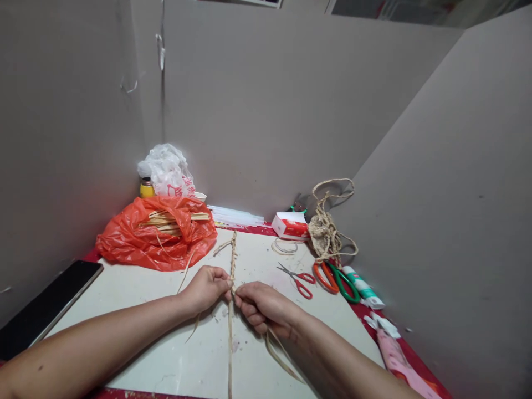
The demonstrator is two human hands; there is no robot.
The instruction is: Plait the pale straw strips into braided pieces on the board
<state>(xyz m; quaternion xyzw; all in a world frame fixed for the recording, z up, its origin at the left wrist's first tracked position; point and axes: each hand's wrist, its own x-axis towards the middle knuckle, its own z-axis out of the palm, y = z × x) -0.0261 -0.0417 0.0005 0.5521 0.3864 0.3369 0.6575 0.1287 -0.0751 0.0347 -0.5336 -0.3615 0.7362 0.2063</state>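
Note:
A narrow straw braid (pixel 233 257) lies lengthwise on the white board, with a short stub branching off near its far end. My left hand (pixel 208 289) pinches the braid's near end from the left, thumb against fingers. From the right, my right hand (pixel 266 308) is closed on a straw strand right beside that pinch, and the fingertips of both hands nearly touch. A loose strand tail (pixel 278 360) curves out beneath my right hand. Between the hands a long straight strand (pixel 230 349) runs toward the near edge. Thin strand ends also stick out around my left hand.
An orange plastic bag (pixel 124 238) of straw stands back left, near a phone (pixel 54 302). Red-handled scissors (pixel 298 278), larger shears with orange and green handles (pixel 344 282), a coiled straw rope (pixel 324 233) and a red-white box (pixel 290 224) lie right. Grey walls enclose the table.

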